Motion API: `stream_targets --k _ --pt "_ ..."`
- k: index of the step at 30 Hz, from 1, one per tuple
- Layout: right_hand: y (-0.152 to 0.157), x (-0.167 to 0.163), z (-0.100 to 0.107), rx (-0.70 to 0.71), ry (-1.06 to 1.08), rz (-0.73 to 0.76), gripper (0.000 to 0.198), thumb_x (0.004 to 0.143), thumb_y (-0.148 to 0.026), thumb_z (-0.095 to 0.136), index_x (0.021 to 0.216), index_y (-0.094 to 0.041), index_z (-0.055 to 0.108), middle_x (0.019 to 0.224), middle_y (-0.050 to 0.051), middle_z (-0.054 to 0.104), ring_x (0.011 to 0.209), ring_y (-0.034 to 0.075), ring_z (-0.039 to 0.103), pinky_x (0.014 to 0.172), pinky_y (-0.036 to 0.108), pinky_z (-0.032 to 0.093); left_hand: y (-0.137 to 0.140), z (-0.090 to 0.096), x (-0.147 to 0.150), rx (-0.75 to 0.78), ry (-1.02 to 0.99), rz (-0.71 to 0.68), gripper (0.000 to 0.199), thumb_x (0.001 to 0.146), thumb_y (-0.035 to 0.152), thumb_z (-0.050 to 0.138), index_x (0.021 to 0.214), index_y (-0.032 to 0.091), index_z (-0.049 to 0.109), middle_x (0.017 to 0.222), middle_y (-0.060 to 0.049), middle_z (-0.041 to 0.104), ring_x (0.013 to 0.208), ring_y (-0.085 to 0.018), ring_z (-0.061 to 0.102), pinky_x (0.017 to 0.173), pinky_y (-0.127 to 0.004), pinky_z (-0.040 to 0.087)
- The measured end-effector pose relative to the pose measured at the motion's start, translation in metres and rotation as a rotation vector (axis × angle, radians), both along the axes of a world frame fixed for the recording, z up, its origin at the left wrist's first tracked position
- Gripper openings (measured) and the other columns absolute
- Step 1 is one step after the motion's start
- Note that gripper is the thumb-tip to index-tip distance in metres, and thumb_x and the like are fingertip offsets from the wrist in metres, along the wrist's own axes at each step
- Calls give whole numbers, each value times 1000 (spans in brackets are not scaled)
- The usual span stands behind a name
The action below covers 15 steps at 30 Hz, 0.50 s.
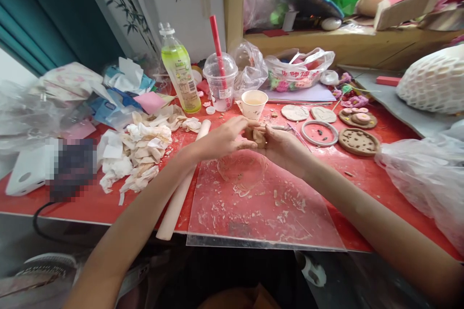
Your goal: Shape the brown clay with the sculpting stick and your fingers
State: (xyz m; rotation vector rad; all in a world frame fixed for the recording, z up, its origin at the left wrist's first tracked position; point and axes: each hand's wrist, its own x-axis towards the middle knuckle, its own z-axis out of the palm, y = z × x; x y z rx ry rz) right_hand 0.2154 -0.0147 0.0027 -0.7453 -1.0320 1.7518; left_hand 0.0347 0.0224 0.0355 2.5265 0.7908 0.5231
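Both my hands meet above the far part of a clear acrylic board (261, 212) strewn with clay crumbs. Between them is a small lump of brown clay (258, 136), partly covered by fingers. My left hand (228, 137) has its fingers curled around the clay from the left. My right hand (284, 147) grips the lump from the other side with thumb and fingertips. Just behind the hands stands a paper cup (254, 101) with pale liquid in it. A wooden rolling pin (177, 205) lies along the board's left edge, under my left forearm.
Crumpled tissues (139, 149) are heaped on the left. A green drink bottle (183, 77) and a plastic cup with a red straw (221, 87) stand behind. To the right lie a ring (319, 133), flat clay discs (295, 113), a spotted clay piece (358, 142) and a plastic bag (427, 174).
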Motion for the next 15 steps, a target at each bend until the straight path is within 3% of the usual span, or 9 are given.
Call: stream_targets --k 5,11,15 --pt "-1 -1 -2 -62 11 -2 18 89 -30 44 93 -19 58 103 7 60 94 16 57 99 38 43 -3 -14 8 166 27 -22 35 88 20 50 123 17 48 113 -10 55 107 -19 52 94 -34 42" --pt "1 2 -4 31 -61 23 17 88 -28 48 97 -18 59 107 8 61 102 17 57 100 39 44 3 -17 4 274 -51 -7 31 88 13 45 119 15 51 108 -10 59 102 -18 55 88 -33 46" --pt "-1 0 0 69 -22 24 16 88 -28 47 94 -18 58 101 6 59 96 15 57 98 38 44 1 -18 5 360 -81 -19 32 89 13 46 120 13 51 106 -10 61 100 -18 56 88 -33 47"
